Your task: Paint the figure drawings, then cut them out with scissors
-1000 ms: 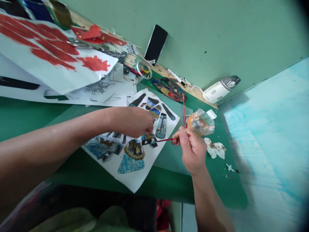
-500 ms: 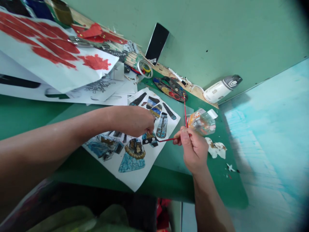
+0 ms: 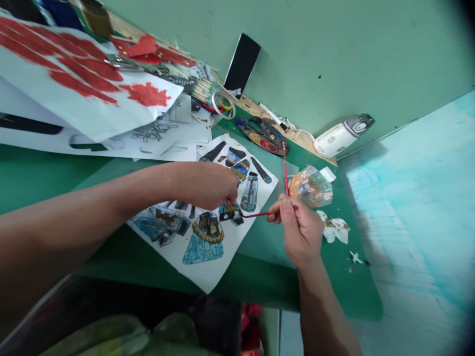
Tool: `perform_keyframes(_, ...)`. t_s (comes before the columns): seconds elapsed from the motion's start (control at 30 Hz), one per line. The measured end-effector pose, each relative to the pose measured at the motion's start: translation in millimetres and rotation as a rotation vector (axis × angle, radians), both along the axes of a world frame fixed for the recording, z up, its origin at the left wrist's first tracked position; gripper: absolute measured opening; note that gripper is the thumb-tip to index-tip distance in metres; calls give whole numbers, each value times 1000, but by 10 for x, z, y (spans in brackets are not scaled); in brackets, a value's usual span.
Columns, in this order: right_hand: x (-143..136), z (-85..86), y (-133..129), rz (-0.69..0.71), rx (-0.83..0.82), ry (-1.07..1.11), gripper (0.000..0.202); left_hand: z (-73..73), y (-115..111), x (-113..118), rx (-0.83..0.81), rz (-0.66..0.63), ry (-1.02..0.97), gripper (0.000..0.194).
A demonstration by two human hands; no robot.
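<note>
A white sheet (image 3: 218, 274) with painted blue, black and brown shapes lies tilted on the green table. My left hand (image 3: 213, 185) rests over the sheet with its fingers closed; what they hold, if anything, is hidden. My right hand (image 3: 299, 225) grips a thin red brush (image 3: 259, 214), whose dark tip touches a small black and blue painted shape (image 3: 232, 214) just below my left fingertips. A second red brush (image 3: 285, 173) also runs up from my right hand, its far end at the paint palette (image 3: 262, 136).
Beyond my right hand stands a clear cup (image 3: 310, 186) smeared with paint. A stained tissue (image 3: 336, 228) lies right of it. A white bottle (image 3: 343, 136) and a phone (image 3: 242, 66) are by the wall. Red-painted paper (image 3: 85, 74), a tape roll (image 3: 223, 105) and sticks are at the left.
My right hand has shifted very slightly to the right, with the brush tip still at the same painted shape. My left hand is in the same place.
</note>
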State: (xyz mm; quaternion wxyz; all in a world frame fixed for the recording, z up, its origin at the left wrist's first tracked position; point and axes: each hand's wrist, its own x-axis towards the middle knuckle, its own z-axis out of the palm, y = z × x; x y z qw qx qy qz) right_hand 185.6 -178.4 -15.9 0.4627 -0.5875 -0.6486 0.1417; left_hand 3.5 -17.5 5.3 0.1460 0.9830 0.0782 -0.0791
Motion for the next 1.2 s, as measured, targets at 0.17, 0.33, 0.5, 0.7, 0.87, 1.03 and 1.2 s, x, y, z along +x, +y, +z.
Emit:
perform_keyframes(0.17, -23, 6, -1, -6, -3, -37, 28, 43, -12, 5, -15, -8, 28, 46)
perform_keyframes(0.33, -42, -8, -22, 41, -30, -58, 28, 87, -41, 0, -9, 7, 35, 43)
perform_keyframes(0.5, -61, -19, -29, 81, -4, -44, 27, 70, -31, 5, 0, -2, 35, 40)
perform_keyframes(0.7, -89, -10, -21, 113, 24, -53, 25, 9, -4, 14, 20, -11, 34, 43)
perform_keyframes(0.87, -83, -11, -22, 108, 22, -78, 25, 3, -10, 5, 13, 12, 32, 43)
perform_keyframes(1.03, -53, -21, -29, 68, 0, -90, 27, 34, -17, 7, -35, 31, 42, 42)
perform_keyframes(1.2, -37, -20, -32, 8, -22, -65, 28, 55, -19, 8, -1, -3, 38, 44)
